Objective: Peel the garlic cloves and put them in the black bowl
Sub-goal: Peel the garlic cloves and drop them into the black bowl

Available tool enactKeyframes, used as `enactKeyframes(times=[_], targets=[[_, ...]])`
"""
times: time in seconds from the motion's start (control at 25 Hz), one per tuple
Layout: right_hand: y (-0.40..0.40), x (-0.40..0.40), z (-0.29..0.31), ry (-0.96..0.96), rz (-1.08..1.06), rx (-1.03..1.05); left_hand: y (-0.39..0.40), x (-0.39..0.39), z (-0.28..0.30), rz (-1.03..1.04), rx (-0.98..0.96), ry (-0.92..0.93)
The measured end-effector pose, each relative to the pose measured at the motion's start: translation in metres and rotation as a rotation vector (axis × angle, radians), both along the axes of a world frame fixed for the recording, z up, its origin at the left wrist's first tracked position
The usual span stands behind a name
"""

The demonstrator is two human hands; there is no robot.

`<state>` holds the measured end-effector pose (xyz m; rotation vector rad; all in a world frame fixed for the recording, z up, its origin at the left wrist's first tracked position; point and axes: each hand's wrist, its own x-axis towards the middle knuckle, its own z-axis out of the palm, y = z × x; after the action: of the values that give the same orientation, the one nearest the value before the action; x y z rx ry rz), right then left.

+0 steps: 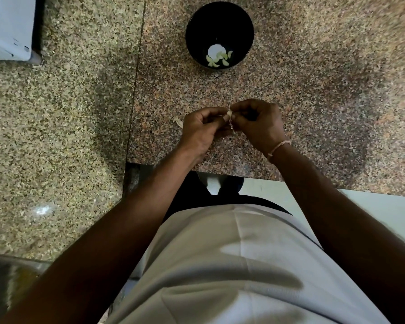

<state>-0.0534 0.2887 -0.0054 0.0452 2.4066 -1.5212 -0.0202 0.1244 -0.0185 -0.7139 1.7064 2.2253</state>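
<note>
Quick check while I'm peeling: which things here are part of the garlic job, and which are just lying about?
Job:
left hand and right hand, pinching the garlic clove
black bowl holding peeled cloves
peel scrap on the granite counter

Lying about:
white appliance, far left

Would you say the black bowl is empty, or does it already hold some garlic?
Not empty: the black bowl stands upright on the counter with several pale peeled cloves lying at its bottom, covering only a small part of it.

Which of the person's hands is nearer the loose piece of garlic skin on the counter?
Left. The left hand lies right beside the garlic skin; the right hand sits farther off, beyond the left.
</note>
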Motion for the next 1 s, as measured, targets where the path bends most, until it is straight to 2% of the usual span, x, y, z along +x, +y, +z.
enactKeyframes(times=[0.32,0.72,1.0], targets=[[-0.003,0.004,0.004,0.028,-0.084,0.081,0.002,-0.007,0.002,0.037,0.013,0.002],[-0.007,0.002,0.011,0.15,0.118,0.34,-0.005,-0.01,0.004,-0.044,-0.007,0.026],[-0.007,-0.001,0.011,0.185,0.072,0.232,-0.006,-0.01,0.007,-0.007,0.031,0.023]])
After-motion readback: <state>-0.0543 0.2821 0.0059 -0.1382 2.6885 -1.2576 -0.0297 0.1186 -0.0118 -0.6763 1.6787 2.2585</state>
